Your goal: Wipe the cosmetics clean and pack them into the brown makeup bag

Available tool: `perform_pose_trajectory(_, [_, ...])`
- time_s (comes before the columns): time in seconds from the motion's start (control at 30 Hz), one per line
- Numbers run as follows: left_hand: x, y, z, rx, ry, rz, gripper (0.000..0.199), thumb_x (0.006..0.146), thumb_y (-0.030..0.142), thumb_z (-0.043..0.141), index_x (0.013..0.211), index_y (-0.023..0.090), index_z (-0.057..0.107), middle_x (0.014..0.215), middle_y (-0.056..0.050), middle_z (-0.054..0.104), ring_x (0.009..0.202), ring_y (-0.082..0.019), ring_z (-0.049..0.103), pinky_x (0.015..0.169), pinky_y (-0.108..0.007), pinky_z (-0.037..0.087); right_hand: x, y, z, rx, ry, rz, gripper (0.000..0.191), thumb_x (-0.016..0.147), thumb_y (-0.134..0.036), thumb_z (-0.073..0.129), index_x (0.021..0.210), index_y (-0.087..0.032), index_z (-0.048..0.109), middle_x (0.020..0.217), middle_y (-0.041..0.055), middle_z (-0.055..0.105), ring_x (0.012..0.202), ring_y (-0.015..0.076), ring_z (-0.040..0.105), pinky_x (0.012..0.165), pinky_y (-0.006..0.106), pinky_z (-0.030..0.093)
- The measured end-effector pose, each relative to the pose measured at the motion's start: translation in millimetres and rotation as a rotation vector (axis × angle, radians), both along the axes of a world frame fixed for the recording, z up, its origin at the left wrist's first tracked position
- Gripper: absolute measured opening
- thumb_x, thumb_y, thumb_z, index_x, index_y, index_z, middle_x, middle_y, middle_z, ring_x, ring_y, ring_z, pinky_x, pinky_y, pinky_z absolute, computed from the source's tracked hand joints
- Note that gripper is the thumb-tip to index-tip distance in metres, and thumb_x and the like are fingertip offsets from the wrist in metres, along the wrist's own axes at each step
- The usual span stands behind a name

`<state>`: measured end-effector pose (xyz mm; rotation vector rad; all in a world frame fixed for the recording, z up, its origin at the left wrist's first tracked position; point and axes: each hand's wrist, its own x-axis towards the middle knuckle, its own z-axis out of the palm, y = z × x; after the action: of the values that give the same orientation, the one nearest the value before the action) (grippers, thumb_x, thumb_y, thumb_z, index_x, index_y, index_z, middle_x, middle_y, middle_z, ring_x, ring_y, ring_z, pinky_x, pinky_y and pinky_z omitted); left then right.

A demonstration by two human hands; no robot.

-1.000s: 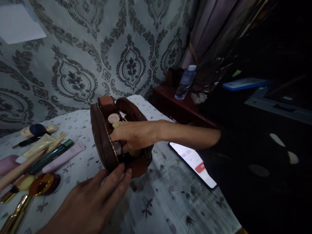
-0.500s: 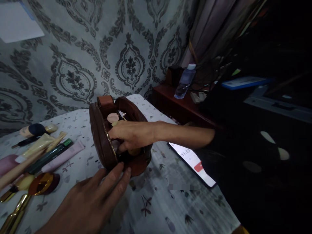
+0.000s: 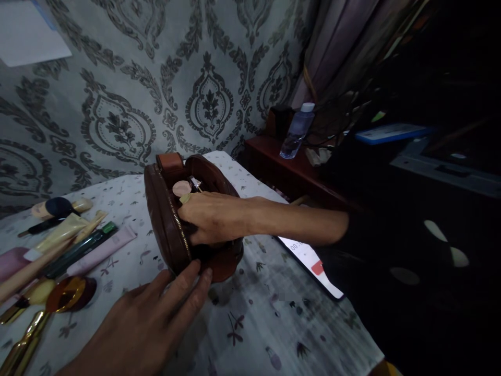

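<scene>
An unzipped brown makeup bag (image 3: 158, 209) with a brass zip stands on the cloth-covered surface. My right hand (image 3: 211, 216) reaches down into it from the right. Its fingers curl below the rim, so whatever they touch is hidden. Just beyond that hand, a round pinkish item (image 3: 182, 188) and a small shiny dark item (image 3: 195, 183) show inside the bag. My left hand (image 3: 156, 308) is at the near end, its fingertips pressed on the bag's lower edge and holding it.
Several tubes, brushes and bottles lie at left, among them a pink tube (image 3: 102, 250) and an amber round jar (image 3: 70, 294). A lit phone (image 3: 309, 261) lies under my right forearm. A clear bottle (image 3: 297, 130) stands on the red-brown furniture (image 3: 266, 156) behind.
My right hand has shifted slightly within the bag, and its fingers are more hidden. My right sleeve covers a little more of the phone. The left hand stays at the bag's near end.
</scene>
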<state>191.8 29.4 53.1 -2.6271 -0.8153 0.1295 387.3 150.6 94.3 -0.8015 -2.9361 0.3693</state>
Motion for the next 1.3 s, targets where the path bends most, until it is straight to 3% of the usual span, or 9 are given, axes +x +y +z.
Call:
perform_pose_trajectory(0.3, [-1, 2, -0.1, 0.004, -0.005, -0.039, 0.070, 0.079, -0.001, 0.043, 0.145, 0.024, 0.044, 0.139, -0.010, 0.060, 0.105, -0.022, 0.068, 0.068, -0.027, 0.060, 1, 6, 5.6, -0.047, -0.006, 0.123, 0.016, 0.078, -0.008, 0.070, 0.094, -0.008, 0.072, 0.091, 0.0073, 0.070, 0.084, 0.0171, 0.059, 0.070, 0.024, 0.040])
perform_pose_trajectory(0.63, [0, 2, -3.5, -0.042, -0.067, -0.010, 0.069, 0.081, 0.000, 0.043, 0.145, 0.026, 0.045, 0.138, -0.009, 0.061, 0.108, -0.022, 0.067, 0.068, -0.024, 0.058, 1, 7, 5.6, -0.181, 0.024, 0.158, 0.023, 0.076, 0.000, 0.068, 0.096, -0.008, 0.072, 0.084, 0.0031, 0.069, 0.079, 0.0129, 0.058, 0.069, 0.021, 0.039])
perform_pose_trajectory(0.87, [1, -2, -3.1, -0.028, -0.007, 0.025, 0.075, 0.077, -0.003, 0.043, 0.147, 0.025, 0.041, 0.143, -0.008, 0.056, 0.112, -0.022, 0.065, 0.068, -0.025, 0.058, 6, 7, 7.7, -0.084, -0.014, 0.094, 0.012, 0.078, -0.014, 0.072, 0.088, -0.007, 0.070, 0.077, 0.0034, 0.066, 0.069, 0.0121, 0.053, 0.061, 0.023, 0.034])
perform_pose_trajectory(1.13, [1, -1, -2.6, -0.055, -0.027, 0.027, 0.074, 0.079, -0.002, 0.042, 0.148, 0.026, 0.041, 0.146, -0.006, 0.054, 0.112, -0.019, 0.064, 0.072, -0.021, 0.059, 10, 1, 20.0, -0.076, -0.073, 0.077, 0.009, 0.076, -0.012, 0.075, 0.081, -0.008, 0.068, 0.072, 0.0003, 0.063, 0.065, 0.0108, 0.050, 0.061, 0.024, 0.032])
perform_pose_trajectory(1.3, [3, -2, 0.6, -0.021, 0.023, 0.032, 0.072, 0.080, -0.004, 0.040, 0.146, 0.026, 0.043, 0.147, -0.006, 0.053, 0.110, -0.020, 0.065, 0.072, -0.023, 0.059, 21, -5, 26.3, 0.059, -0.017, 0.051, 0.007, 0.079, -0.013, 0.071, 0.086, -0.011, 0.068, 0.087, 0.0048, 0.065, 0.083, 0.0165, 0.055, 0.070, 0.027, 0.038])
